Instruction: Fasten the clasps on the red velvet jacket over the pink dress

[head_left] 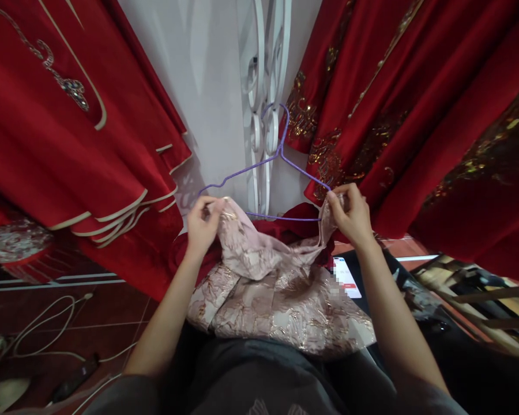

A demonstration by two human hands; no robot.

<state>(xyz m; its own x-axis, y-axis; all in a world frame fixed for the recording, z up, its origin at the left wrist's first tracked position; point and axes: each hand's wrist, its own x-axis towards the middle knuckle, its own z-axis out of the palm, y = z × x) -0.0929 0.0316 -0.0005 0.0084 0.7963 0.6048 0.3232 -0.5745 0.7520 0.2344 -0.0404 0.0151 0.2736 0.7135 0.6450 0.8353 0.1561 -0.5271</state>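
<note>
A shiny pink garment with gold patterning lies across my lap, its upper edge lifted between both hands. My left hand pinches one upper corner of it, close to the left end of a purple clothes hanger. With my right hand I grip the garment's other upper corner, at the right end of the hanger. The hanger stands upright behind the garment, its hook up near a white ornamental metal frame. Its lower bar shows above the garment's neckline. Whether my fingers also hold the hanger ends is unclear.
Red garments with gold decoration hang at the right, and more red garments hang at the left. The white metal frame stands ahead. A lit phone lies by my right forearm. White cables run over the tiled floor.
</note>
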